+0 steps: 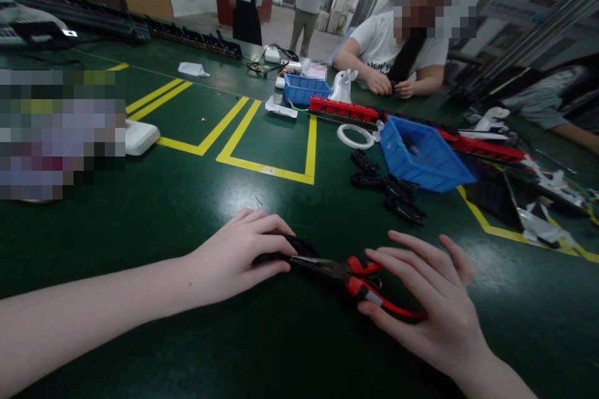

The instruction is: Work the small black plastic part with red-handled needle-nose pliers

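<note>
My left hand (250,246) is closed on a small black part (302,245) just above the green table (187,349). Needle-nose pliers (327,268) with red handles have their tips at that part, beside my left fingertips. Around the handle end is my right hand (425,299), its fingers spread, with the thumb and a fingertip near the red handles; the lower handle reaches into the palm side. Whether the right hand bears on the handles is hard to make out.
Several black parts (400,196) lie beyond the right hand, near a blue bin (421,153) and a tape roll (355,136). Farther back are another blue bin (306,88), red strips (344,109) and a seated person (397,50). A white box (141,137) is at left.
</note>
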`<state>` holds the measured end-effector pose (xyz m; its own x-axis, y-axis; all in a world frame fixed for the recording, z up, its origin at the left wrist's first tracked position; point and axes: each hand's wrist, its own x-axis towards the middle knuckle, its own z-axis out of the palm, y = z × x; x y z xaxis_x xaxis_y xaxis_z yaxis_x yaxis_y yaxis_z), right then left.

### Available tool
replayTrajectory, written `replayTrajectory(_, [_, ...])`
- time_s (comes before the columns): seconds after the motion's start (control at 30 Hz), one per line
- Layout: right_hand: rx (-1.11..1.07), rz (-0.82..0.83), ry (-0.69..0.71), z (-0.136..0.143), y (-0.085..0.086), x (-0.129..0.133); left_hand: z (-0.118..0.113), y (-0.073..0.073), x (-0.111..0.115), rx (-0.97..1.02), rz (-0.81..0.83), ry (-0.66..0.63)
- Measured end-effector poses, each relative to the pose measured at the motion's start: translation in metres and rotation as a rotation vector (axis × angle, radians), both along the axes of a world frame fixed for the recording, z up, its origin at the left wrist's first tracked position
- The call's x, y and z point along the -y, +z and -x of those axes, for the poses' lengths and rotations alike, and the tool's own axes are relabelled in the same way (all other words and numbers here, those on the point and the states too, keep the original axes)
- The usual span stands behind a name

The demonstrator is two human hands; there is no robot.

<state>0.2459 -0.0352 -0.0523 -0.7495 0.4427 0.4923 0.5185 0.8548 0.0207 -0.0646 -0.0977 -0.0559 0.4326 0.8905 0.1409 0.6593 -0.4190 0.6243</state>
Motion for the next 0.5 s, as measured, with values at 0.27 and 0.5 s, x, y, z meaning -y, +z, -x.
replayTrajectory(0.27, [0.014,-0.002,0.005,-0.0003,0.0012,-0.0002,0.0004,0.0005,-0.0006,0.002,0.016,-0.013])
replayTrajectory(0.5, [0.016,-0.005,0.023,-0.0042,0.0013,-0.0045,-0.0005,-0.0013,-0.0014,0.005,-0.001,-0.029])
